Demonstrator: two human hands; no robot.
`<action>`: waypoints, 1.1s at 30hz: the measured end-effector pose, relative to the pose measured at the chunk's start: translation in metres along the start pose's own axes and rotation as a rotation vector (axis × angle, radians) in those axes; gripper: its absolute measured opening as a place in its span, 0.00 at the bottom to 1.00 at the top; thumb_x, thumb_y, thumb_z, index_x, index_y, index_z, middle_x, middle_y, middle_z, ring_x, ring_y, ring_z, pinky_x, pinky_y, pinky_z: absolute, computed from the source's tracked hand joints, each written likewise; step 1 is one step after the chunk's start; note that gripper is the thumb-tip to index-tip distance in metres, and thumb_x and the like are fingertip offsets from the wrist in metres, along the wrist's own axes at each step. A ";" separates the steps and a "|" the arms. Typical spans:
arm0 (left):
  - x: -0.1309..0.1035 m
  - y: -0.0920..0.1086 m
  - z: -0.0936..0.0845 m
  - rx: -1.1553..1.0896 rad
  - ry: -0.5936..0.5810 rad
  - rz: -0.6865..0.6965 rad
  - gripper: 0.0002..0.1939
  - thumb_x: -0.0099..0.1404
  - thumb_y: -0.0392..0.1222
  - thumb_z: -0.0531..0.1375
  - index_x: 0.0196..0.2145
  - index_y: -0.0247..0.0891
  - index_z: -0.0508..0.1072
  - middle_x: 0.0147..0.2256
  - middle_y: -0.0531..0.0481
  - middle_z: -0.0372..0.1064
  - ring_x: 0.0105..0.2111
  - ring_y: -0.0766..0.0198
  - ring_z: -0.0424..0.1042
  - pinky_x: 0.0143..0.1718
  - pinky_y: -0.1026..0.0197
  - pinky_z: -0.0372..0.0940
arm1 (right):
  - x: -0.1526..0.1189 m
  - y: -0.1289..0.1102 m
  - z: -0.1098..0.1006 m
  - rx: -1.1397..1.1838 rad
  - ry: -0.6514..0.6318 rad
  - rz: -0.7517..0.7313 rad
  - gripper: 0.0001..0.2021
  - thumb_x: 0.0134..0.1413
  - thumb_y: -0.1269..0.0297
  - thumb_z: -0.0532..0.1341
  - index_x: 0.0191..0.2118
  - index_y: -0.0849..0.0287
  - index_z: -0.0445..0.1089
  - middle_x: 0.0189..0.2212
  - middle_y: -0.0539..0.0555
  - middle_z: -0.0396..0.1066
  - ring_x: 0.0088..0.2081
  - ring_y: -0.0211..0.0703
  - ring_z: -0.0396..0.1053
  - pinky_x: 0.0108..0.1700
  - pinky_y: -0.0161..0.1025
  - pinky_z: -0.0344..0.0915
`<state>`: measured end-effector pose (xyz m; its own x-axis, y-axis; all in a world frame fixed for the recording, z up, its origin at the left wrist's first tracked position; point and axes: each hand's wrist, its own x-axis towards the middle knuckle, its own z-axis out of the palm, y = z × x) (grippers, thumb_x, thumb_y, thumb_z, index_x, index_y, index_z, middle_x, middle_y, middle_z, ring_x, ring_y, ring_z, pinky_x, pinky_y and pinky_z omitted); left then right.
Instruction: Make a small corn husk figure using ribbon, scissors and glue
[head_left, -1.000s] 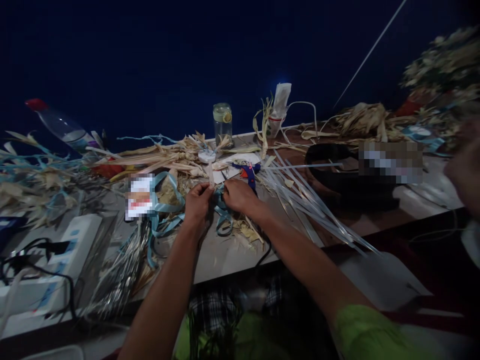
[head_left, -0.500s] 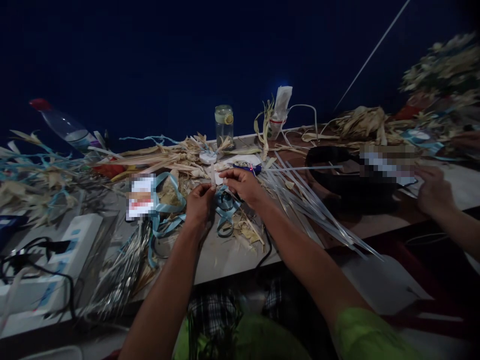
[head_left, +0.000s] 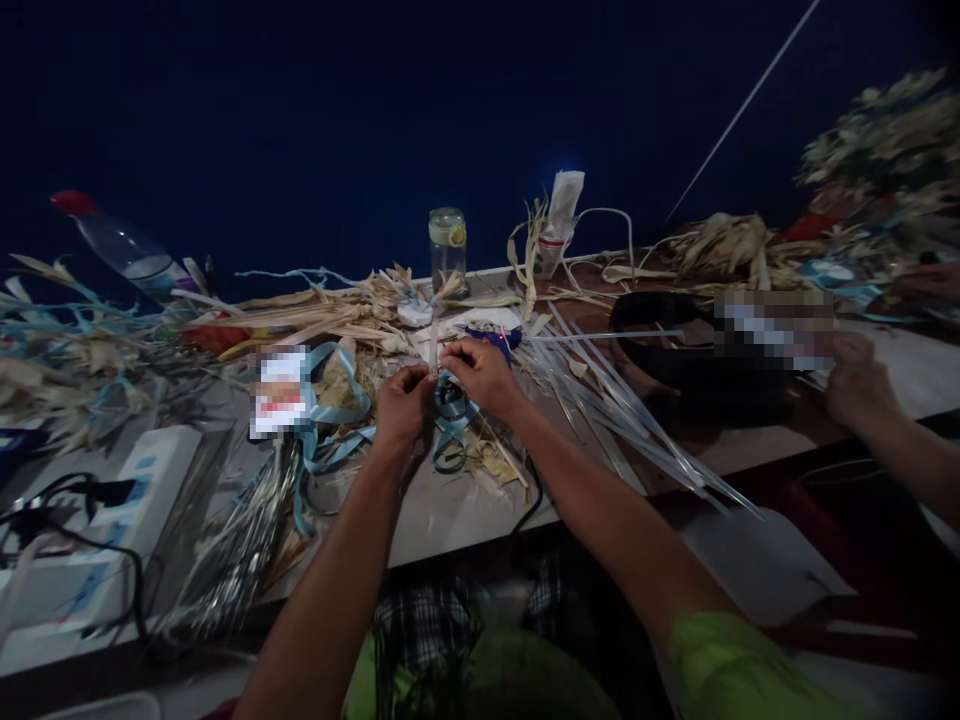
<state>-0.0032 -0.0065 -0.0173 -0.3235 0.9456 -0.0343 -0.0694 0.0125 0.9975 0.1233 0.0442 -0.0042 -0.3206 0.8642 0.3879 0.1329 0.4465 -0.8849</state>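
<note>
My left hand (head_left: 403,405) pinches a pale, narrow strip (head_left: 433,340) that stands nearly upright from the fingertips. Close on its right is my right hand (head_left: 484,375), thumb and fingers bent together beside the strip; what they hold, if anything, is too small to make out. Light blue ribbon (head_left: 451,440) lies in loops on the table just below both hands. Past the fingers sits a dark blue object (head_left: 499,337) with a small red light. Dried corn husks (head_left: 386,320) are spread behind the hands, with husk scraps (head_left: 499,470) nearer to me.
Clear sticks (head_left: 637,430) fan out to the right, before a black band (head_left: 675,360). A jar (head_left: 448,250) and a cup (head_left: 553,255) stand behind. At left are a power strip (head_left: 150,500), metal wires (head_left: 247,540) and a bottle (head_left: 127,250). Another person's hand (head_left: 859,385) holds a phone-like object.
The pale strip and my left fingertips have shifted slightly to the right. My right hand stays close beside them. The other person's hand has moved a little left.
</note>
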 end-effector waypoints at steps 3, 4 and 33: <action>0.001 -0.003 -0.001 0.018 -0.020 0.027 0.11 0.47 0.42 0.63 0.28 0.34 0.72 0.22 0.55 0.64 0.21 0.72 0.59 0.23 0.67 0.55 | -0.001 -0.001 -0.001 -0.079 -0.004 -0.038 0.07 0.49 0.65 0.56 0.29 0.61 0.68 0.27 0.50 0.67 0.31 0.36 0.63 0.37 0.34 0.59; 0.001 -0.004 -0.001 0.027 -0.022 0.036 0.11 0.47 0.42 0.63 0.28 0.34 0.72 0.22 0.55 0.64 0.22 0.72 0.59 0.23 0.67 0.55 | -0.001 -0.001 -0.001 -0.103 -0.005 -0.048 0.06 0.49 0.66 0.56 0.29 0.61 0.68 0.27 0.50 0.67 0.31 0.36 0.63 0.37 0.34 0.59; -0.003 0.002 0.003 0.166 -0.054 0.137 0.08 0.49 0.41 0.61 0.28 0.34 0.73 0.25 0.52 0.69 0.26 0.67 0.64 0.31 0.64 0.59 | -0.003 -0.013 -0.011 -0.552 -0.127 -0.238 0.07 0.53 0.69 0.54 0.31 0.60 0.68 0.32 0.54 0.69 0.37 0.41 0.63 0.41 0.37 0.53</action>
<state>0.0003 -0.0079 -0.0155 -0.2681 0.9581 0.1008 0.1292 -0.0679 0.9893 0.1326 0.0377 0.0091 -0.5057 0.7070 0.4943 0.4996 0.7072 -0.5003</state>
